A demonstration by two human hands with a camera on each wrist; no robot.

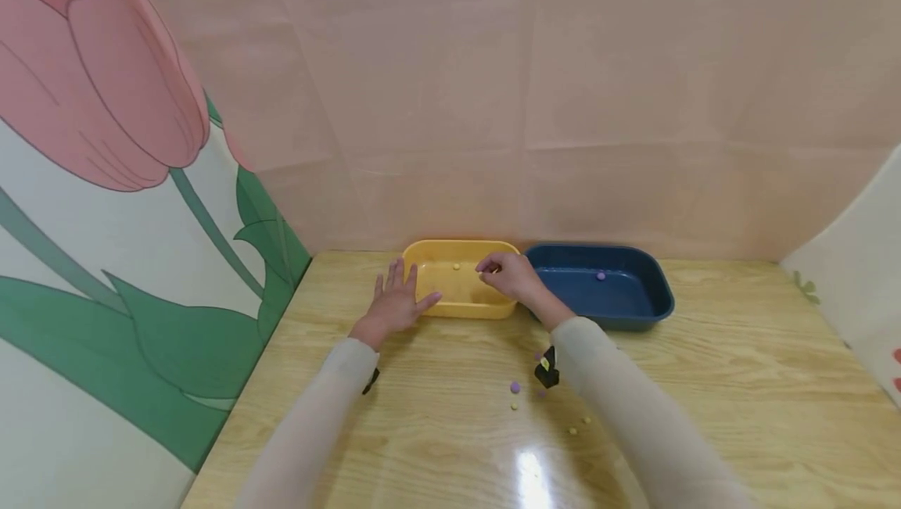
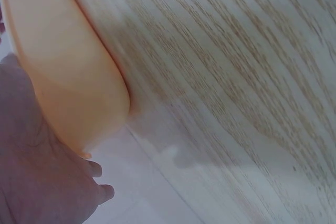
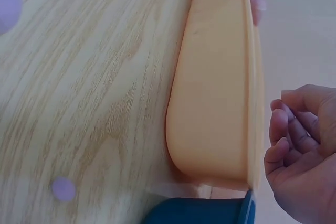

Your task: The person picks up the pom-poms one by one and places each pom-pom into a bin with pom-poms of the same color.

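My left hand [image 1: 394, 304] lies at the left end of the yellow tray [image 1: 461, 311], fingers spread and straight, thumb over the near rim. In the left wrist view, part of this hand [image 2: 47, 166] shows beside the tray's outer wall [image 2: 79, 72]. Above the tray's right side is my right hand [image 1: 510, 274], thumb and fingertips brought together. The right wrist view shows its curled fingers [image 3: 281, 129] just beyond the tray's rim; I cannot tell whether something small is between the tips. One small yellow bead [image 1: 456, 267] lies inside the yellow tray.
A dark blue tray [image 1: 598, 313] stands right of the yellow one, holding a purple bead [image 1: 601, 276]. On the wooden table [image 1: 422, 431], nearer me, lie a purple bead [image 1: 515, 388] and several small yellow beads [image 1: 572, 431]. A pink cloth [image 1: 436, 102] hangs behind.
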